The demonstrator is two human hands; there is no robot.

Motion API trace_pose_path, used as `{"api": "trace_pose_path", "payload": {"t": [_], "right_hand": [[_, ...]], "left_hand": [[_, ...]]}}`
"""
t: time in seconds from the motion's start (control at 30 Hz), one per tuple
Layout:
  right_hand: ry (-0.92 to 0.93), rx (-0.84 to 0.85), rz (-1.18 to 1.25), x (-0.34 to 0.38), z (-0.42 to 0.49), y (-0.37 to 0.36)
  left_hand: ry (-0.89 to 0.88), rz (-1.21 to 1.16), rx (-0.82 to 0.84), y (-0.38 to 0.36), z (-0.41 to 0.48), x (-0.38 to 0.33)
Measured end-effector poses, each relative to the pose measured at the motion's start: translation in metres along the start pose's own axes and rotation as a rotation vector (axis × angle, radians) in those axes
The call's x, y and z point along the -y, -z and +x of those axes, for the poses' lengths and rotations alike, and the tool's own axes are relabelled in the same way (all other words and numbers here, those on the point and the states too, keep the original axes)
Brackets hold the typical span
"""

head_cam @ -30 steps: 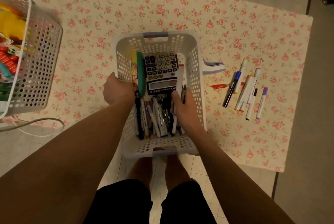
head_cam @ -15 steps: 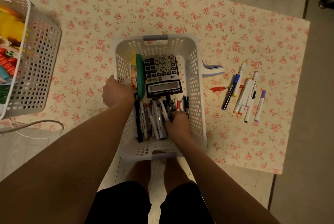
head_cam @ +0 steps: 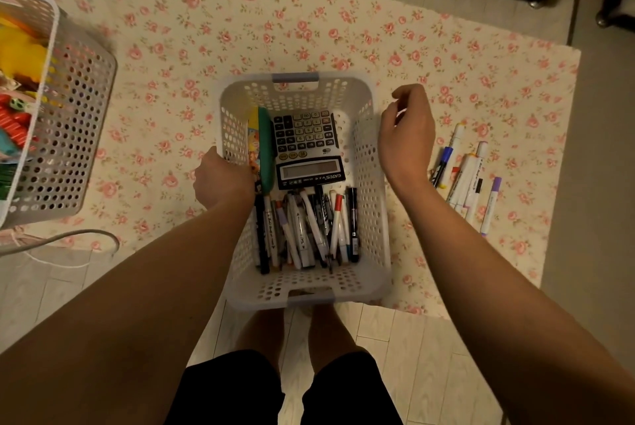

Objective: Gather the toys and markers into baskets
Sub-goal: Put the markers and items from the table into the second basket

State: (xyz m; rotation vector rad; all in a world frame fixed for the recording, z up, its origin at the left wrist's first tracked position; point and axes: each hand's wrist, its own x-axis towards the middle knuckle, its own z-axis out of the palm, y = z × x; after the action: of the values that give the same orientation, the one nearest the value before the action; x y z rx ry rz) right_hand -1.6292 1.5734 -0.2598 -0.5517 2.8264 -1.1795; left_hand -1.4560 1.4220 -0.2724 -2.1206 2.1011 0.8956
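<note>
A white perforated basket (head_cam: 372, 205) stands on the floral cloth in front of me. It holds several markers (head_cam: 309, 229), a calculator (head_cam: 305, 146) and a green flat item (head_cam: 265, 146). My left hand (head_cam: 223, 180) grips the basket's left rim. My right hand (head_cam: 407, 129) hovers outside the basket's right wall with its fingers loosely curled and nothing in them. Several loose markers (head_cam: 464, 177) lie on the cloth just right of that hand.
A second white basket (head_cam: 68, 129) full of colourful toys stands at the far left. A grey cable (head_cam: 68, 239) loops on the floor below it. The floral cloth (head_cam: 240, 29) ends at the right, and furniture legs (head_cam: 536, 2) stand beyond.
My right hand has come up out of the basket, leaving markers inside, and moved right over the basket wall. My left hand has stayed on the rim.
</note>
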Motion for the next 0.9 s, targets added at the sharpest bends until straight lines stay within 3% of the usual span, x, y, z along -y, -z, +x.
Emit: {"api": "trace_pose_path", "payload": {"t": [0.13, 0.33, 0.57, 0.63, 0.9], "right_hand": [[-0.015, 0.175, -0.217, -0.032, 0.020, 0.000], [-0.077, 0.627, -0.452, -0.057, 0.032, -0.010], [-0.073, 0.928, -0.548, -0.053, 0.039, -0.016], [-0.058, 0.958, -0.627, -0.049, 0.036, -0.018], [-0.062, 0.769, -0.615, -0.060, 0.023, -0.019]], "left_hand": [[-0.002, 0.003, -0.004, 0.000, 0.001, 0.001], [-0.006, -0.003, 0.006, 0.001, 0.000, 0.001], [0.002, -0.001, -0.004, 0.001, -0.001, -0.001], [0.006, 0.002, -0.001, 0.001, -0.001, -0.001], [0.006, 0.001, -0.003, 0.000, 0.001, 0.001]]}}
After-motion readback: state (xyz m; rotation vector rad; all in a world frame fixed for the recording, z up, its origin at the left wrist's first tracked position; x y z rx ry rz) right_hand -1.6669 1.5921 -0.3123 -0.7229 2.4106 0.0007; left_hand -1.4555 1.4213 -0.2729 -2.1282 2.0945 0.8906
